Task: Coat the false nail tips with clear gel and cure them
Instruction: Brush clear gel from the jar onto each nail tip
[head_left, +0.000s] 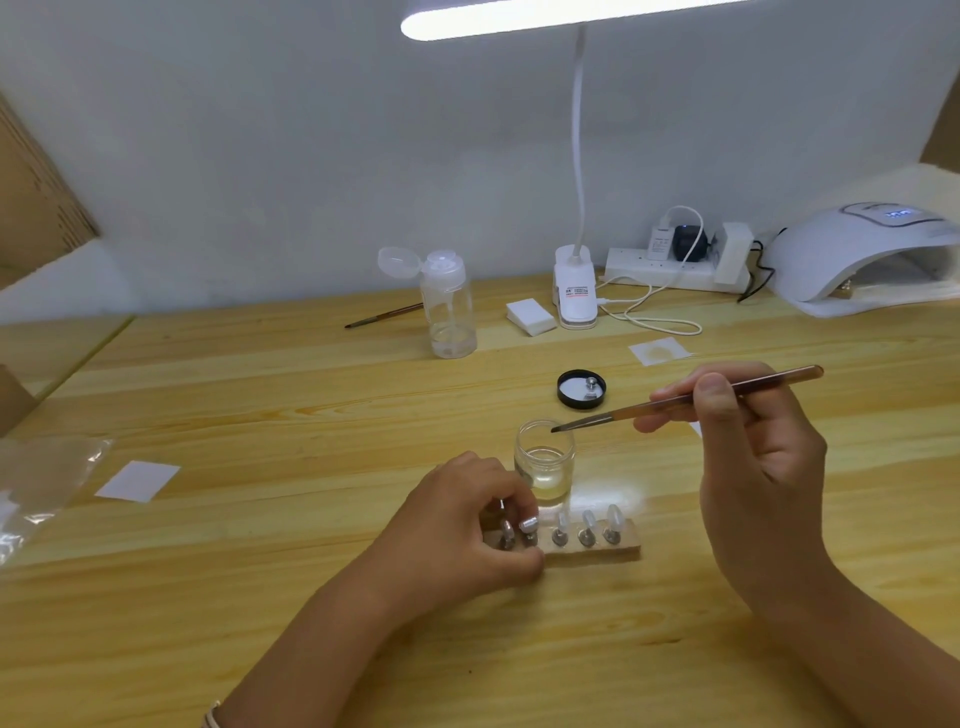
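there, mid-frame, the right hand (748, 441) pinches a brush (685, 399) over the jar (544, 462); the left hand (467, 525) curls round the tips' holder (587, 545).

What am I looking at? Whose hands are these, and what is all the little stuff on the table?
There is no machine here, just a person's two hands. The picture comes from a camera worn on the person's head, so you look down the way they do. The left hand grips one end of a small wooden strip that carries a row of clear false nail tips on little pegs. The right hand pinches a thin brush, its tip at the mouth of an open glass jar with clear gel in it. The jar's black lid lies behind it on the wooden table. At the back stand a clear pump bottle, a clip-on desk lamp and, on the right, a white curing lamp shaped like a tunnel.
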